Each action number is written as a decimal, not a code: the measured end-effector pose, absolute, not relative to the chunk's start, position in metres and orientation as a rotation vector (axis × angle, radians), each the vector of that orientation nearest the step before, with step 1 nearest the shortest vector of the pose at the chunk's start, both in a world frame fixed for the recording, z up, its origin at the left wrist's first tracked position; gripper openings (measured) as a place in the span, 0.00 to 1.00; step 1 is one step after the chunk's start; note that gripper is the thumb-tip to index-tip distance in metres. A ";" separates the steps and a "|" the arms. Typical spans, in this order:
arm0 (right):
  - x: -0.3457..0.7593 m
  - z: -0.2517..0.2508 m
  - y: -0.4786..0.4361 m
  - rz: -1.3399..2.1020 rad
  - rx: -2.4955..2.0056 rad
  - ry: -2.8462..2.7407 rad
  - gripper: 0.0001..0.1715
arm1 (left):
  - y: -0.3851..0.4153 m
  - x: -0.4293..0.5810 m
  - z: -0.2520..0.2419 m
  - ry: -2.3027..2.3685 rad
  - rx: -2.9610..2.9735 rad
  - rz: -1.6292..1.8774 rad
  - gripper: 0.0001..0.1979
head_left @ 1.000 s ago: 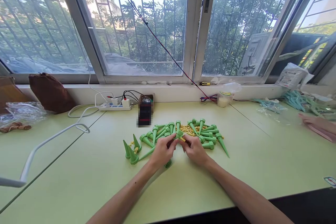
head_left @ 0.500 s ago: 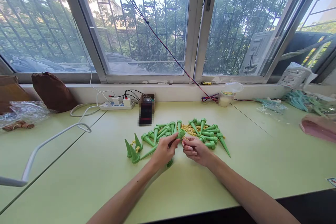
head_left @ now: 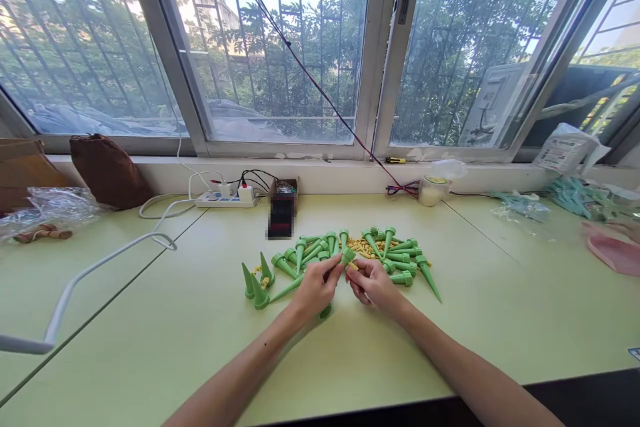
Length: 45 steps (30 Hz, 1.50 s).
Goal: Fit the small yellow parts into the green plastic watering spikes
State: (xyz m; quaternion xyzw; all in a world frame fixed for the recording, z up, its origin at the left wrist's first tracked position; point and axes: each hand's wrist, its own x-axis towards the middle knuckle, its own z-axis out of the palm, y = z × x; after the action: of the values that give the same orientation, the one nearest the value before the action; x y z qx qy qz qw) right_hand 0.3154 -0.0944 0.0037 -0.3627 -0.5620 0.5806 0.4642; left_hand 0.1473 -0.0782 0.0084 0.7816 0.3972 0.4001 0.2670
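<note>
My left hand (head_left: pixel 320 281) pinches a green ribbed plastic cap (head_left: pixel 348 255) between thumb and fingers; whether a cone is attached to it is hidden. Close beside it, my right hand (head_left: pixel 374 280) grips a small yellow plastic piece (head_left: pixel 353 266) at the cap's edge. Behind both hands lie several green plastic spikes (head_left: pixel 429 279) with ribbed caps. A heap of small yellow pieces (head_left: pixel 364 247) sits among them. Left of my hands, three green cones (head_left: pixel 260 295) stand points up, with yellow bits between them. Under my left wrist rests a round green part (head_left: pixel 325 311).
A white metal bar (head_left: pixel 83 273) reaches in from the left. Along the back stand a power strip (head_left: pixel 227 198) with cables, a small box (head_left: pixel 287 188) and a lidded jar (head_left: pixel 433 190). A pink object (head_left: pixel 613 250) and bagged teal items (head_left: pixel 575 197) lie at right.
The green cap has turned, so its ribbed outside now shows instead of its opening. The yellow piece in my right hand shows more clearly. The whole view has shifted slightly.
</note>
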 end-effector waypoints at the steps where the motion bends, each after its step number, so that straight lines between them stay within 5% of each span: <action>1: 0.315 0.003 -0.095 1.373 -0.921 -1.410 0.27 | -0.078 0.147 0.008 1.070 2.106 1.080 0.20; 8: 0.312 0.008 -0.100 0.985 -1.011 -1.547 0.25 | -0.079 0.148 0.008 1.066 2.086 1.106 0.21; 28: 0.314 0.007 -0.095 1.381 -0.881 -1.394 0.28 | -0.078 0.149 0.010 1.036 2.035 1.070 0.19; 45: 0.316 0.010 -0.091 1.185 -0.885 -1.406 0.32 | -0.077 0.152 0.019 0.978 1.642 1.079 0.23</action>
State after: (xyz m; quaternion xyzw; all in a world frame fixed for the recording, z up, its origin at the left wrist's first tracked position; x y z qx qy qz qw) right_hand 0.3156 -0.0908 0.0096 -0.3695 -0.5873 0.4948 0.5232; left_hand 0.1524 -0.0766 0.0190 0.6659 0.3967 0.4377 0.4557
